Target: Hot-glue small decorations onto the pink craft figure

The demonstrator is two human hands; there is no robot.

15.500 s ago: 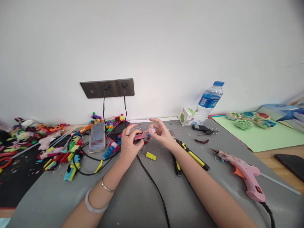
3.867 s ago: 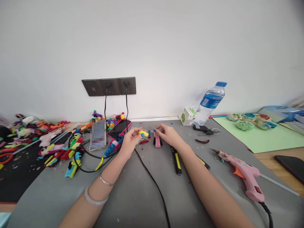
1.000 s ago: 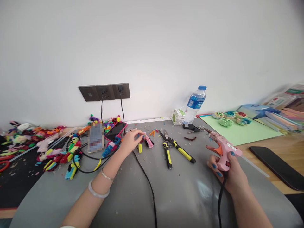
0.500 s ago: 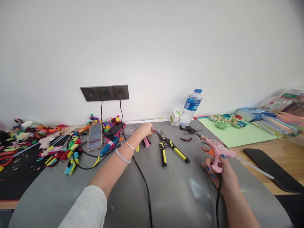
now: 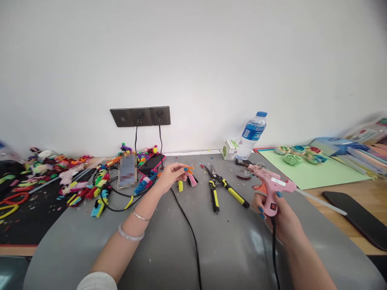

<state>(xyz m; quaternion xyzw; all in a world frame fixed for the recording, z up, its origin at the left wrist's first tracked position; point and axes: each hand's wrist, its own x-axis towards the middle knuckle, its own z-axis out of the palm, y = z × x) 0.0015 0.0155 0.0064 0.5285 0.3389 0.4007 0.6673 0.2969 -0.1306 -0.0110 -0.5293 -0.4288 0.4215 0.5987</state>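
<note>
My right hand (image 5: 276, 211) grips a pink hot glue gun (image 5: 272, 185) by its handle, held above the grey mat (image 5: 169, 249) with the nozzle pointing left; its black cord hangs down from the grip. My left hand (image 5: 171, 175) is out over the mat's far middle and pinches a small orange pipe-cleaner piece (image 5: 189, 169) at the fingertips. Just right of that hand lie a pink fuzzy figure (image 5: 192, 180) and a small yellow fuzzy piece (image 5: 180, 185) on the mat.
Yellow-handled cutters (image 5: 217, 188) lie between my hands. A black cable (image 5: 187, 225) crosses the mat. Phones (image 5: 151, 163) and colourful fuzzy figures (image 5: 90, 189) crowd the left. A water bottle (image 5: 252, 133), keys (image 5: 246, 164), green sheet (image 5: 311, 171) and a dark phone (image 5: 356, 217) lie right.
My left hand has drawn back from the far edge with an orange piece in its fingertips. My right hand has raised the glue gun and brought it leftward, toward the cutters.
</note>
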